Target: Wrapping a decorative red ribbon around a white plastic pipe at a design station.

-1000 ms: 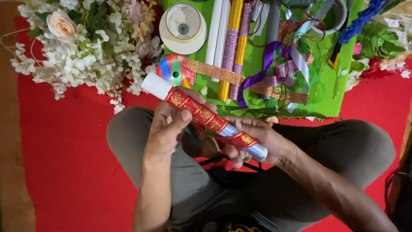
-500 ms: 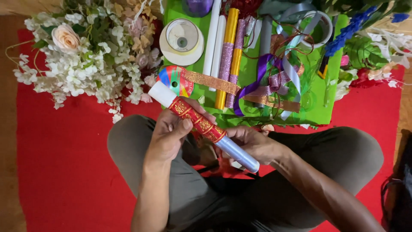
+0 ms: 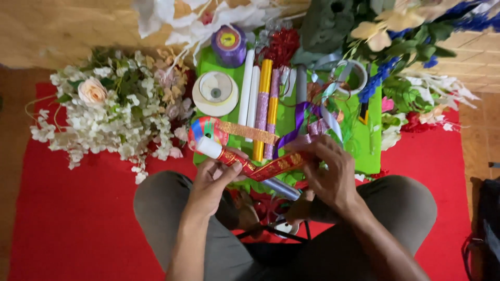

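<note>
A white tube (image 3: 209, 148) partly wound with red-and-gold patterned ribbon (image 3: 276, 166) lies across my lap, slanting from upper left to lower right. My left hand (image 3: 216, 177) grips the tube near its wrapped upper part. My right hand (image 3: 328, 169) pinches a loose length of the red ribbon and holds it off the tube to the right. The bare bluish lower end of the tube (image 3: 281, 189) pokes out below the ribbon.
A green tray (image 3: 364, 151) ahead holds several ribbon rolls, white and gold sticks (image 3: 264, 93), a white tape spool (image 3: 215, 92) and a purple spool (image 3: 228, 45). White artificial flowers (image 3: 104, 119) lie left on the red cloth (image 3: 67, 218); more flowers and leaves lie right.
My right hand let go of the tube's lower end and moved up and right, pulling a strip of red ribbon away from it. The view shifted down the scene.
</note>
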